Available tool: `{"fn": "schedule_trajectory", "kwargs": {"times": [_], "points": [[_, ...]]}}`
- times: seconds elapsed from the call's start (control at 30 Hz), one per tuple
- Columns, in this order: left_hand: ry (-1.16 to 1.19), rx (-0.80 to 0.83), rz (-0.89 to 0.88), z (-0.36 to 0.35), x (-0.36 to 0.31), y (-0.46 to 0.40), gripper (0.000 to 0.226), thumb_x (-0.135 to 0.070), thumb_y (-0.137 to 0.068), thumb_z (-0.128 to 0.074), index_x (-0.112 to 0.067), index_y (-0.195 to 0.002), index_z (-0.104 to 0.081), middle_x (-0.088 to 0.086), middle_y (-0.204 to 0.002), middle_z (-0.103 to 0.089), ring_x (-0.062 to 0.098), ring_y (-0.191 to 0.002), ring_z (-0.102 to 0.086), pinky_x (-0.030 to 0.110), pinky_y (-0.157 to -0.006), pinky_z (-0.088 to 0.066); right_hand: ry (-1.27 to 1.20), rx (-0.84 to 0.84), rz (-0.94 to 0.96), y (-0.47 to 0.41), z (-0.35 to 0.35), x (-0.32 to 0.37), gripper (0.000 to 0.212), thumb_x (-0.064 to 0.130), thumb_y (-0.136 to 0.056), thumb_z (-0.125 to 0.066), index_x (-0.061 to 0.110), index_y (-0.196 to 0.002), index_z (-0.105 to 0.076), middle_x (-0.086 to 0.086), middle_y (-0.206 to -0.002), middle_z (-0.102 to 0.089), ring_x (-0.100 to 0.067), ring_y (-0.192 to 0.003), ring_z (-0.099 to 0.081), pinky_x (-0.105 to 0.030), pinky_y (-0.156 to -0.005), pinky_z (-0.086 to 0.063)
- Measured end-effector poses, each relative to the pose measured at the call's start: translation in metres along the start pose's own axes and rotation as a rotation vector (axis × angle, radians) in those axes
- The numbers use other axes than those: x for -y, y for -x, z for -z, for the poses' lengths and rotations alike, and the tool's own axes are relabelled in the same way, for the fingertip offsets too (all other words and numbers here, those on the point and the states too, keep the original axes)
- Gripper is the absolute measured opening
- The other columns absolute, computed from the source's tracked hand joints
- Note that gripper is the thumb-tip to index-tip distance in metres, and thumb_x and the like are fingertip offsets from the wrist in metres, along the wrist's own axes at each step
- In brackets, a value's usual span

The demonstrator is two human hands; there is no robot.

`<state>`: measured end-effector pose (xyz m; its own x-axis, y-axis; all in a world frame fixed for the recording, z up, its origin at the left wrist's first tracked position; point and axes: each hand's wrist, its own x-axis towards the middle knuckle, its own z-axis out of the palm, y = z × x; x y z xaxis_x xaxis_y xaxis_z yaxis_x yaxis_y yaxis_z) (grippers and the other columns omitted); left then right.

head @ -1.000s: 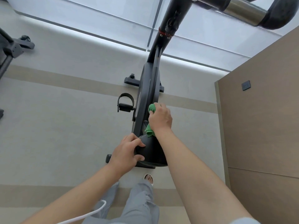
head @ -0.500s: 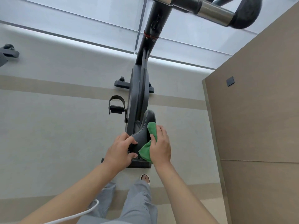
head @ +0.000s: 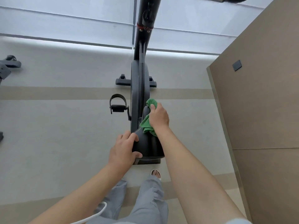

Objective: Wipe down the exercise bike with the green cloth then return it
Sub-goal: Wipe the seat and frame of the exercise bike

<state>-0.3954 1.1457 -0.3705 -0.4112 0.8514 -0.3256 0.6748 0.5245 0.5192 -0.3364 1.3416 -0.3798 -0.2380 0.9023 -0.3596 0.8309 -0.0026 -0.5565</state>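
Nearest you: grey trousers, a sandalled foot just behind the bike's rear base, and a white cable at the bottom edge. Your left hand is gripping the near left edge of the black saddle, fingers curled over the top, thumb along the rear rim. Your right hand is bunching the green cloth against the saddle's nose, fingers wrapped around it, cloth sticking out both ends. Farther out: exercise bike running away from you, left pedal sticking out left, front stabiliser, then the handlebar post. Brown wall panel is standing on the right.
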Motion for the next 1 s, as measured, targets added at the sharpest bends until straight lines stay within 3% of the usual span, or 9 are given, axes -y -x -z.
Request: {"fn": "schedule_trajectory", "kwargs": {"times": [0.2, 0.33, 0.47, 0.53, 0.63, 0.73, 0.9, 1.0], "points": [[-0.027, 0.013, -0.001, 0.003, 0.0, -0.001, 0.056, -0.039, -0.072, -0.091, -0.029, -0.111, -0.053, -0.018, -0.103, -0.038, 0.012, -0.099, -0.036, 0.033, -0.066, -0.039, -0.141, 0.152, -0.002, 0.0, 0.012, -0.02, 0.034, 0.036, -0.109, -0.049, 0.011, -0.125, -0.064, -0.013, -0.117, -0.071, -0.036, -0.111, -0.064, -0.04, -0.092, -0.048], [-0.027, 0.038, -0.015, 0.007, 0.001, -0.002, 0.056, -0.04, -0.071, -0.091, -0.03, -0.111, -0.053, -0.018, -0.105, -0.038, 0.011, -0.101, -0.037, 0.032, -0.066, -0.038, 0.066, 0.125, 0.092, 0.063, 0.026, -0.062, 0.027, 0.029, -0.108, -0.054, 0.009, -0.125, -0.061, -0.012, -0.119, -0.069, -0.037, -0.11, -0.064, -0.038, -0.086, -0.046], [-0.025, 0.051, -0.027, 0.009, 0.0, -0.004, 0.057, -0.04, -0.071, -0.092, -0.03, -0.11, -0.052, -0.016, -0.105, -0.04, 0.014, -0.104, -0.042, 0.032, -0.066, -0.039, 0.254, 0.025, 0.2, 0.113, 0.016, -0.091, 0.057, 0.023, -0.107, -0.056, 0.007, -0.159, -0.041, -0.01, -0.161, -0.046, -0.028, -0.148, -0.044, -0.039, -0.123, -0.036], [-0.023, 0.052, -0.033, 0.009, -0.001, -0.005, 0.056, -0.04, -0.071, -0.092, -0.029, -0.109, -0.052, -0.016, -0.105, -0.039, 0.014, -0.102, -0.04, 0.032, -0.066, -0.04, 0.322, -0.069, 0.189, 0.116, 0.005, -0.087, 0.058, 0.028, -0.106, -0.056, 0.007, -0.158, -0.041, -0.011, -0.158, -0.047, -0.03, -0.143, -0.047, -0.044, -0.119, -0.042], [-0.029, 0.05, -0.039, 0.008, -0.002, -0.005, 0.056, -0.041, -0.072, -0.091, -0.029, -0.11, -0.051, -0.015, -0.106, -0.038, 0.013, -0.101, -0.037, 0.032, -0.067, -0.04, 0.349, -0.148, 0.149, 0.102, 0.004, -0.071, 0.051, 0.037, -0.106, -0.051, 0.01, -0.149, -0.049, -0.009, -0.144, -0.058, -0.031, -0.121, -0.06, -0.045, -0.099, -0.052], [-0.029, 0.045, -0.036, 0.007, -0.001, -0.006, 0.056, -0.041, -0.071, -0.092, -0.029, -0.109, -0.051, -0.015, -0.105, -0.037, 0.013, -0.099, -0.037, 0.033, -0.066, -0.041, 0.351, -0.045, 0.063, 0.069, 0.017, -0.058, 0.042, 0.041, -0.11, -0.043, 0.011, -0.134, -0.058, -0.012, -0.128, -0.066, -0.036, -0.111, -0.063, -0.044, -0.088, -0.049], [-0.041, 0.038, -0.048, 0.006, 0.001, -0.005, 0.056, -0.043, -0.072, -0.091, -0.03, -0.109, -0.05, -0.016, -0.105, -0.036, 0.013, -0.1, -0.038, 0.033, -0.067, -0.041, 0.299, 0.276, -0.111, 0.018, 0.034, -0.049, 0.046, 0.046, -0.11, -0.042, 0.012, -0.128, -0.068, -0.018, -0.131, -0.068, -0.039, -0.122, -0.062, -0.042, -0.098, -0.048], [-0.038, 0.044, -0.042, 0.007, 0.002, -0.005, 0.057, -0.043, -0.071, -0.091, -0.031, -0.108, -0.049, -0.015, -0.104, -0.036, 0.014, -0.101, -0.039, 0.033, -0.068, -0.04, 0.273, 0.211, -0.064, 0.029, 0.035, -0.059, 0.042, 0.044, -0.11, -0.042, 0.014, -0.122, -0.068, -0.016, -0.124, -0.071, -0.039, -0.116, -0.064, -0.042, -0.092, -0.047]]}}
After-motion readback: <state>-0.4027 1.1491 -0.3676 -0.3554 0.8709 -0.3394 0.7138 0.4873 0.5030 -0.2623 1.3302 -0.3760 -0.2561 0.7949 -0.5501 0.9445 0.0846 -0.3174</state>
